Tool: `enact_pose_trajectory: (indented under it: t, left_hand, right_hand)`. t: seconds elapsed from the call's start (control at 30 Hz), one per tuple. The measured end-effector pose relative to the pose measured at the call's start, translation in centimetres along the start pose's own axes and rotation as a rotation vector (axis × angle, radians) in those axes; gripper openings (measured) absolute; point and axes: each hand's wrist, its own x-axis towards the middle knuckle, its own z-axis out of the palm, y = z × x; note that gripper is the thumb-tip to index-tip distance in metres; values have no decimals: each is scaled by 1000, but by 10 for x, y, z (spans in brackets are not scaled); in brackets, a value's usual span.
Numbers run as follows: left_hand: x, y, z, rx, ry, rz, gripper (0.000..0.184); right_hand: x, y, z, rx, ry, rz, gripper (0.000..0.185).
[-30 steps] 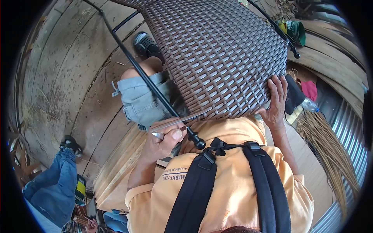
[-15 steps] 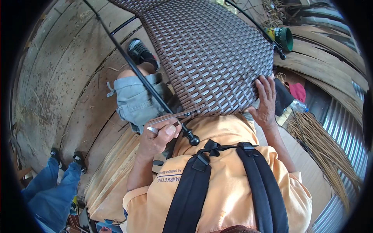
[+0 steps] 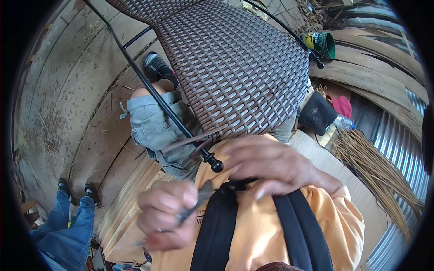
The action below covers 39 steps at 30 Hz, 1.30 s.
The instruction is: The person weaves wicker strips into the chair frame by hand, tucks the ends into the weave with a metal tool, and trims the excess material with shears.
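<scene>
Brown strands, flat and glossy, over-and-under in a tight open weave: woven panel [image 3: 239,72] lies at upper centre, tapering to a waist near the top, its far end cut off. Black tubular rod [image 3: 176,115] runs along its left side to a ball-shaped end [image 3: 217,166], smooth and shiny. One loose strand [image 3: 194,139] sticks out from the near corner and crosses the rod.

Left hand [image 3: 167,214]: fingers curled tight around a dark tool [image 3: 194,203]; motion blur, so I cannot name it. Right hand [image 3: 271,162]: fingers stretched toward the left, blurred, above the orange shirt [image 3: 257,221] and the strap buckle area, which it partly covers. I cannot tell whether it holds anything.

Around: to the right, a black pouch [image 3: 318,113], red cloth [image 3: 342,106], clear bottle [image 3: 344,122] and a fanned bundle of thin, straw-coloured strips [image 3: 370,158] beside ridged metal sheet [image 3: 398,144]. Green bucket [image 3: 323,45] on its side, upper right. Lower left, another person's jeans [image 3: 68,230]; upper body out of my view.
</scene>
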Motion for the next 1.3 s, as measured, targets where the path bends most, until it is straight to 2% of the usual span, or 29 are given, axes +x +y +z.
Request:
enact_pose_trajectory:
  t: [0.07,0.1,0.13,0.2,0.23,0.27,0.3,0.33,0.37,0.4,0.47,0.53,0.57,0.7,0.73,0.8,0.87,1.03,1.13,1.17,1.23,1.3]
  left_hand:
    - [12,-18,3,181,-177,199,44]
    - [17,-28,5,254,-254,308,51]
    - [21,-25,3,335,-351,210,55]
    - [27,-20,2,490,-545,-6,65]
    - [24,-14,3,515,-533,-158,71]
    - [9,-20,-2,398,-375,-211,69]
    - [-1,-25,-12,330,-232,-119,60]
    - [-13,-22,-37,270,-219,-208,52]
    - [-22,-18,-61,209,-203,-297,43]
    - [-27,-17,-72,369,-241,-384,38]
    - [-33,-16,-83,694,-314,-556,30]
    - [-32,-24,-64,770,-298,-492,18]
    - [-29,-27,-57,810,-291,-459,16]
    - [-7,-39,-45,754,-544,-206,27]
    - [-3,-43,-46,725,-578,-212,27]
    - [0,-45,-51,679,-628,-249,27]
    - [5,-51,-56,605,-662,-295,25]
    - [20,-62,-47,412,-748,-471,32]
    - [35,-58,-47,359,-904,-622,29]
    - [38,-57,-45,357,-931,-617,26]
    - [44,-53,-45,367,-925,-696,16]
    - [44,-50,-42,386,-896,-752,14]
  right_hand:
    - [29,1,14,110,-96,-93,53]
    - [33,-1,21,239,-91,-11,55]
    - [35,-4,26,366,-91,72,56]
    - [27,-3,26,340,-194,266,55]
    - [23,-3,24,327,-240,365,54]
    - [19,-3,17,305,-185,375,52]
    - [14,-3,8,278,-125,385,50]
    - [8,-4,-2,248,-65,397,48]
    - [-1,-8,-9,245,120,530,48]
    - [-12,-14,-16,241,309,661,49]
    - [-34,-12,-35,365,506,983,38]
    - [-50,-5,-44,295,650,1060,40]
    - [-60,5,-42,306,712,1025,37]
    - [-68,4,-54,391,732,1278,27]
    - [-70,5,-55,400,743,1303,23]
    - [-68,6,-55,359,724,1363,20]
    - [-72,11,-55,405,734,1318,18]
    - [-65,10,-66,389,662,1370,23]
    - [-62,12,-75,344,565,1387,24]
    - [-60,11,-78,352,542,1406,25]
    - [-50,10,-82,312,472,1483,25]
    - [-51,12,-88,294,404,1530,23]
